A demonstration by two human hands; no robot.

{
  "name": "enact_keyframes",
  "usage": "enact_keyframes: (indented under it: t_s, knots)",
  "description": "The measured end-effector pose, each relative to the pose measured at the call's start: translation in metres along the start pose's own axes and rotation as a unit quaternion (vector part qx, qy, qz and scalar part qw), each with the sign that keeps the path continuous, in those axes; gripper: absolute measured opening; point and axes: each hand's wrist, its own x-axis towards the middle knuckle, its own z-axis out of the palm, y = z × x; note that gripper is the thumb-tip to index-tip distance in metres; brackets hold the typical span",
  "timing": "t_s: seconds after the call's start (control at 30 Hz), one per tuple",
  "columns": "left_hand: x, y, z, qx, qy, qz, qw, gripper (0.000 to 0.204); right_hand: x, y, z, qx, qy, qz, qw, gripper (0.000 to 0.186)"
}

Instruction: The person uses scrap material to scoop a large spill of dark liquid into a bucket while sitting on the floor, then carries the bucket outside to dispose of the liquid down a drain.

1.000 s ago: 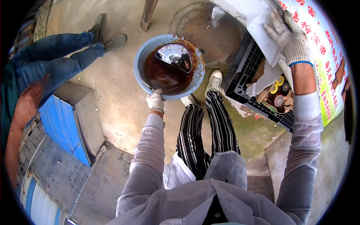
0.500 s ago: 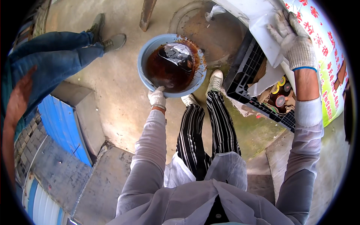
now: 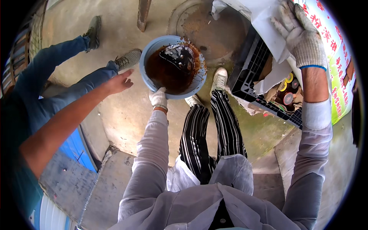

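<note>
- My left grip [image 3: 158, 97], in a pale knitted glove, is closed on the near rim of a light-blue basin [image 3: 152, 50].
- The basin is in front of me, just past my feet; I cannot tell whether its underside rests on the floor [image 3: 119, 126].
- Dark reddish-brown liquid [image 3: 166, 76] lies in it, with a bright reflection on the surface and brown splashes up the right inner wall.
- My right grip [image 3: 306, 42], gloved too, holds nothing and is wide, fingers spread, over a white sheet [image 3: 264, 23]; I cannot tell whether it touches.
- Beside that sheet curves a white-and-green panel [image 3: 335, 73] with red markings.
- Below my right grip, to my right, a black crate [image 3: 245, 65] holds torn cardboard and round-ended items [image 3: 287, 99].
- At my left, a co-worker's bare hand [image 3: 119, 82] stretches out near the basin, apart from its rim.
- My white shoes [image 3: 219, 81] stand between basin and crate, the left one partly hidden.
</note>
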Motion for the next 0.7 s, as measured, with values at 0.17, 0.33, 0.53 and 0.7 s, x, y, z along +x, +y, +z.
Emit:
enact_keyframes:
  t_s: [0.17,0.33,0.53,0.7]
  knots:
    - [0.004,-0.018,0.005,-0.004,-0.001,-0.024,1.000,0.040,-0.004,0.007,-0.002,-0.008,-0.029,-0.029,0.999,0.017]
    - [-0.008,-0.028,0.014,-0.006,0.000,-0.031,0.999,0.040,-0.008,0.012,0.003,-0.011,-0.020,-0.053,0.998,0.018]
    - [-0.012,-0.056,0.037,-0.031,-0.001,0.020,0.999,0.044,-0.014,-0.001,0.003,-0.018,0.004,-0.061,0.998,0.016]
    - [-0.017,-0.080,0.036,-0.074,0.056,0.028,0.995,0.050,-0.011,0.016,0.013,-0.037,0.026,-0.051,0.998,0.016]
